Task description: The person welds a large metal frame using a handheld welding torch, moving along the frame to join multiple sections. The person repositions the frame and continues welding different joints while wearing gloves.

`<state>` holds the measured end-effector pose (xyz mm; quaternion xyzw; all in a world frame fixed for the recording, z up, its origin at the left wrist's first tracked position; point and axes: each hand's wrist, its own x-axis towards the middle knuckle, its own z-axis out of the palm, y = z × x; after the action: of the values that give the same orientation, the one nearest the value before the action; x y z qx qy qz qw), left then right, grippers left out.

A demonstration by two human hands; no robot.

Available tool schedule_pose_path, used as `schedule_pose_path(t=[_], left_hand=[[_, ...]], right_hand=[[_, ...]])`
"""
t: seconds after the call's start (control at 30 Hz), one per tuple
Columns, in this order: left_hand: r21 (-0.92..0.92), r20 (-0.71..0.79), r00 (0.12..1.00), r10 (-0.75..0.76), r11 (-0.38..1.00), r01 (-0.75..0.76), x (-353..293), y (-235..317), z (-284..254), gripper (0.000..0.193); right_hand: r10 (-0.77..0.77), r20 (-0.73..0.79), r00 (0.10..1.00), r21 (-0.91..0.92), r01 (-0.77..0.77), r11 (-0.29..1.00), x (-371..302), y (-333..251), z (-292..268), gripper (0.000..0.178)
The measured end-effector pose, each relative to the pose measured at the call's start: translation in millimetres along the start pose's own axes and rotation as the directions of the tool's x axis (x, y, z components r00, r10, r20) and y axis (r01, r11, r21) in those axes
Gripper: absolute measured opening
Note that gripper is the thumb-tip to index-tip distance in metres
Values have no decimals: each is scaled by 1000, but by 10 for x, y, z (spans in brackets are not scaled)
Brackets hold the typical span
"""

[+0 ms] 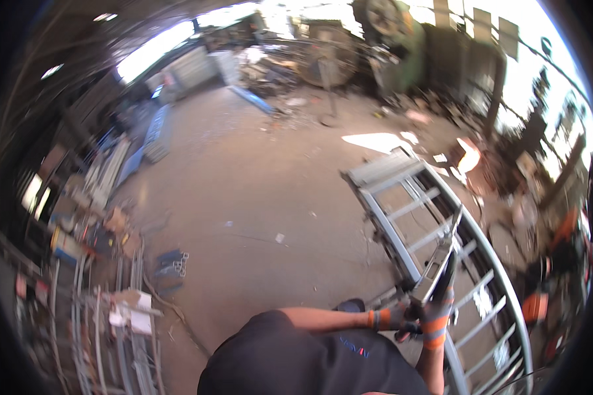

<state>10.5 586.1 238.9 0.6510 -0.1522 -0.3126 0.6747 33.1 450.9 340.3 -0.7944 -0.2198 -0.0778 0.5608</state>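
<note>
A narrow light-metal piece with a long opening (pixel 433 268) slants up and away from my hands, above a ladder-like metal frame (pixel 415 247). My right hand (pixel 436 317), in a grey glove with orange bands, is closed at its lower end; a dark, elongated shape lies along the piece there. Close beside it, my left hand (pixel 394 319), gloved alike, is closed around something dark that I cannot make out. Blur and overlap hide most fingertips. The frame, with silvery rails and several crossbars, stretches from beside my body toward the far right.
Metal bars and tubes (pixel 122 342) lie at the lower left, near a bundle of short dark square tubes (pixel 171 264). A blue beam (pixel 252 100) rests on the floor farther off. Scrap and machinery (pixel 402 52) line the back, and an orange object (pixel 535 307) stands right of the frame.
</note>
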Motion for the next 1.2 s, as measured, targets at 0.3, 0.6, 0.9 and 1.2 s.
schedule_pose_path(t=[0.3,0.6,0.9,1.2], left_hand=[[-456,-640,743,197,681,-573,-845,-354,-1432,32],[-246,-716,693,85,898,-364,-1711,-889,-3786,39],[440,-588,650,481,865,-242,-1899,-95,-5766,54],[196,-659,749,-74,944,266,-2028,-918,-7749,61]], right_hand=[[243,327,913,400,-367,840,268,570,1395,63],[255,733,631,310,-644,700,1124,756,3882,28],[224,497,838,373,-440,817,3071,541,5001,22],[572,330,751,263,-655,708,4109,1681,5821,18]])
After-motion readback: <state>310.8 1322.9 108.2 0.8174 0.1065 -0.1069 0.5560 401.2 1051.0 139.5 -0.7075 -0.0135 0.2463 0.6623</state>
